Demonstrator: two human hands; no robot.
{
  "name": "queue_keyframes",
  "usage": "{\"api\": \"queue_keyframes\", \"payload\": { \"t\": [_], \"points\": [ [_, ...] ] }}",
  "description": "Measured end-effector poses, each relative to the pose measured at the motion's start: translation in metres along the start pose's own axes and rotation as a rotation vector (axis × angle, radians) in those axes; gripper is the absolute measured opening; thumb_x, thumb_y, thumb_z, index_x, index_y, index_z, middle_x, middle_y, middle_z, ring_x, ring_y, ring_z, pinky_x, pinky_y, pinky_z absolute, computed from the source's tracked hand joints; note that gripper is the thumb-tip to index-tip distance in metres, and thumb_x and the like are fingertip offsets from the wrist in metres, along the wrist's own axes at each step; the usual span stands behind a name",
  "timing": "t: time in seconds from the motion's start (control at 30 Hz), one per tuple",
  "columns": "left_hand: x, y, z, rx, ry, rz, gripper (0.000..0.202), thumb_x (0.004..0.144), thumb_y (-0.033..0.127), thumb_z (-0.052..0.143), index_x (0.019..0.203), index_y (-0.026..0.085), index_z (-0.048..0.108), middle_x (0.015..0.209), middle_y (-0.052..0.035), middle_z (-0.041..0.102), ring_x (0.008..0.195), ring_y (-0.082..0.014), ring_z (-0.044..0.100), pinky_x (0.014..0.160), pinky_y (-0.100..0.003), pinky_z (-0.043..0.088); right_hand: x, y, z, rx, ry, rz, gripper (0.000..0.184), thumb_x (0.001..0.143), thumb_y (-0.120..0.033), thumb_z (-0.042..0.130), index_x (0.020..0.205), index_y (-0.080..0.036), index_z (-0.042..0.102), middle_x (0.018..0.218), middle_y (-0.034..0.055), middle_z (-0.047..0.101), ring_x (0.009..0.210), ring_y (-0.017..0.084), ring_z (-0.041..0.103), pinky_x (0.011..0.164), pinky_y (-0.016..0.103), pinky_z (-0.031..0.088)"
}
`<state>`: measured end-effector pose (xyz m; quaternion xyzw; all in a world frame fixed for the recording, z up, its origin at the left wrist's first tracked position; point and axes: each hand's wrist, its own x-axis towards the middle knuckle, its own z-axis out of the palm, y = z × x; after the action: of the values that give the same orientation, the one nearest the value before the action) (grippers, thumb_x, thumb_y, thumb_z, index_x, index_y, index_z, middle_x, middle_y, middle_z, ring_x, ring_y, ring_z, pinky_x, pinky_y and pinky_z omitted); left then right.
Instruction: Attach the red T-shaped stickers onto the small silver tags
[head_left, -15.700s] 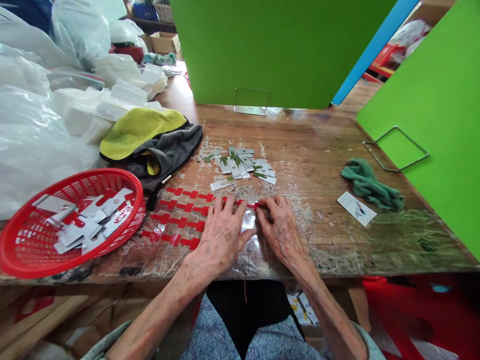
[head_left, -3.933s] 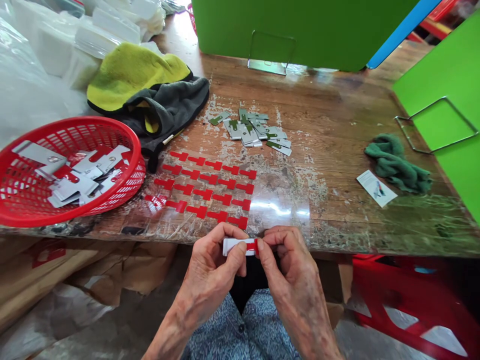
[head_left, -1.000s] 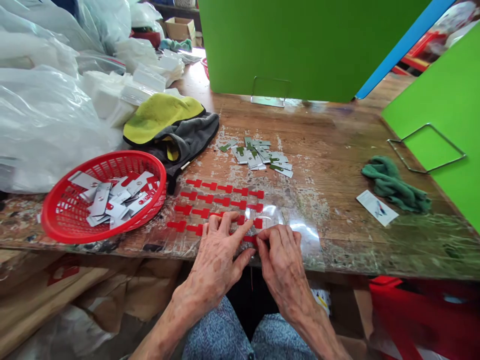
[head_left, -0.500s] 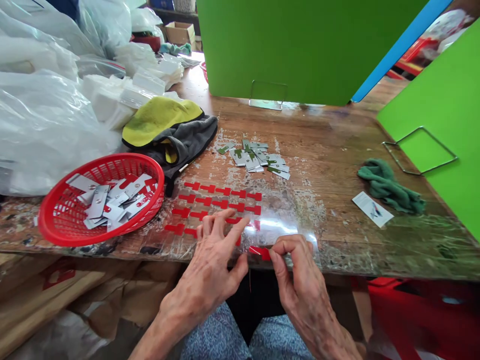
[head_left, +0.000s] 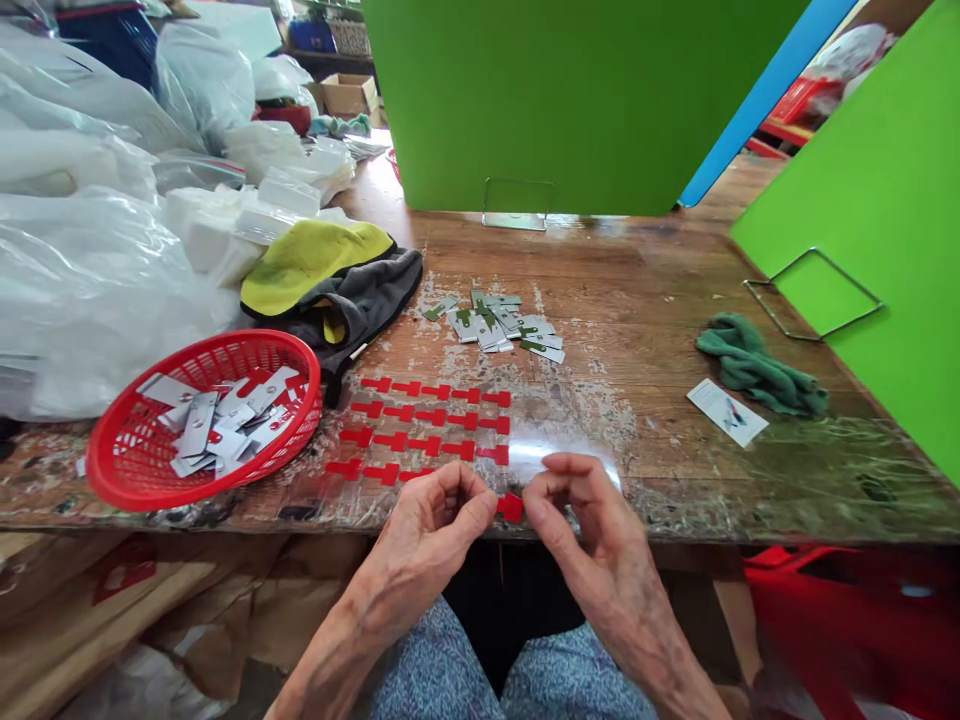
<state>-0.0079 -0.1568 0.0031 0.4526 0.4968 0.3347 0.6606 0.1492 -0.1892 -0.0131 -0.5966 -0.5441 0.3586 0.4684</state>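
Note:
A small red T-shaped piece (head_left: 511, 507) is at the table's front edge, between my two hands. My left hand (head_left: 435, 525) is closed, thumb and forefinger pinched at the piece's left end. My right hand (head_left: 592, 535) pinches its right end, the other fingers curled. Beyond them, several rows of matching flat red pieces (head_left: 431, 417) lie on a clear shiny sheet (head_left: 555, 450). My left hand covers part of the nearest row. Farther back sits a loose heap of grey metal tags with green pieces (head_left: 491, 325).
At left stands a red basket (head_left: 300, 440) holding grey and red tags. Behind it are a yellow-and-grey cloth (head_left: 315, 265) and plastic bags (head_left: 97, 290). A green cloth (head_left: 765, 370) and a printed card (head_left: 727, 412) lie at right. Green boards (head_left: 585, 110) stand behind.
My left hand, earlier spread over the rows, has drawn back and closed at the red piece's left end. My right hand stays at its right end. The view has shifted slightly.

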Motion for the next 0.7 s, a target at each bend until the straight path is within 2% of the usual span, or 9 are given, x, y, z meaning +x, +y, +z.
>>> {"api": "queue_keyframes", "payload": {
  "t": [0.1,0.27,0.33,0.4,0.47,0.5,0.53,0.6,0.7],
  "points": [
    [0.002,0.000,0.003,-0.027,-0.005,0.004,0.032,0.078,0.045,0.068,0.068,0.018,0.055,0.064,0.0032,0.050,0.061,-0.0109,0.042,0.060,-0.025,0.036,0.004,-0.005,-0.001,0.009,-0.097,0.040,0.012,0.085,-0.034,0.062,0.090,-0.023,0.061,0.079,0.0009,0.067,0.073,0.017,0.065,0.068,0.031,0.054],
    [0.003,-0.007,0.007,0.042,-0.050,0.060,0.031,0.084,0.045,0.064,0.070,0.018,0.058,0.066,0.0017,0.055,0.060,-0.0116,0.048,0.059,-0.025,0.040,0.006,-0.006,-0.004,0.108,-0.209,0.134,0.023,0.092,-0.039,0.054,0.077,-0.021,0.059,0.071,-0.0008,0.063,0.065,0.014,0.060,0.061,0.026,0.050],
    [0.006,-0.004,0.005,0.219,0.020,0.112,0.028,0.087,0.046,0.061,0.081,0.018,0.064,0.073,-0.0005,0.060,0.059,-0.0123,0.051,0.057,-0.025,0.043,0.005,-0.001,-0.009,0.086,-0.163,0.104,0.026,0.095,-0.039,0.052,0.078,-0.022,0.059,0.071,-0.0012,0.062,0.065,0.013,0.059,0.060,0.025,0.049],
    [0.017,0.009,0.001,0.446,0.218,0.215,0.034,0.089,0.045,0.058,0.107,0.018,0.065,0.088,-0.0043,0.066,0.057,-0.0126,0.053,0.058,-0.028,0.046,0.004,0.004,-0.016,0.009,-0.030,0.044,0.024,0.097,-0.039,0.053,0.082,-0.022,0.060,0.072,-0.0017,0.061,0.065,0.013,0.058,0.061,0.024,0.047],
    [0.039,0.029,-0.002,0.698,0.403,0.326,0.041,0.091,0.039,0.053,0.124,0.015,0.059,0.102,-0.0085,0.067,0.056,-0.0131,0.056,0.062,-0.031,0.050,0.005,0.008,-0.024,-0.039,0.098,-0.006,0.022,0.098,-0.040,0.054,0.085,-0.023,0.060,0.072,-0.0022,0.060,0.065,0.013,0.058,0.060,0.023,0.046],
    [0.055,0.039,-0.002,0.825,0.418,0.362,0.038,0.091,0.032,0.049,0.123,0.014,0.059,0.105,-0.0104,0.068,0.060,-0.0141,0.059,0.067,-0.033,0.052,0.005,0.009,-0.027,-0.040,0.118,-0.012,0.022,0.098,-0.040,0.054,0.086,-0.024,0.060,0.072,-0.0022,0.060,0.065,0.013,0.059,0.060,0.024,0.046],
    [0.073,0.050,-0.001,0.970,0.359,0.387,0.032,0.091,0.027,0.047,0.115,0.014,0.064,0.102,-0.0097,0.069,0.064,-0.0158,0.062,0.071,-0.034,0.053,0.006,0.009,-0.030,-0.032,0.111,-0.006,0.022,0.098,-0.041,0.053,0.086,-0.024,0.060,0.072,-0.0020,0.061,0.065,0.014,0.059,0.060,0.024,0.046],
    [0.113,0.066,0.003,1.058,0.272,0.418,0.025,0.090,0.022,0.050,0.104,0.017,0.070,0.097,-0.0073,0.072,0.080,-0.0197,0.067,0.081,-0.034,0.053,0.007,0.010,-0.033,-0.010,0.084,0.032,0.027,0.098,-0.045,0.052,0.083,-0.023,0.059,0.072,-0.0010,0.062,0.068,0.015,0.060,0.061,0.025,0.047],
    [0.167,0.075,0.012,1.149,0.241,0.451,0.025,0.087,0.021,0.059,0.109,0.017,0.070,0.117,-0.0118,0.070,0.112,-0.0294,0.061,0.097,-0.044,0.047,0.007,0.013,-0.033,0.015,0.110,0.118,0.033,0.096,-0.051,0.052,0.079,-0.023,0.057,0.071,-0.0006,0.062,0.068,0.016,0.060,0.062,0.026,0.046]
  ]
}}
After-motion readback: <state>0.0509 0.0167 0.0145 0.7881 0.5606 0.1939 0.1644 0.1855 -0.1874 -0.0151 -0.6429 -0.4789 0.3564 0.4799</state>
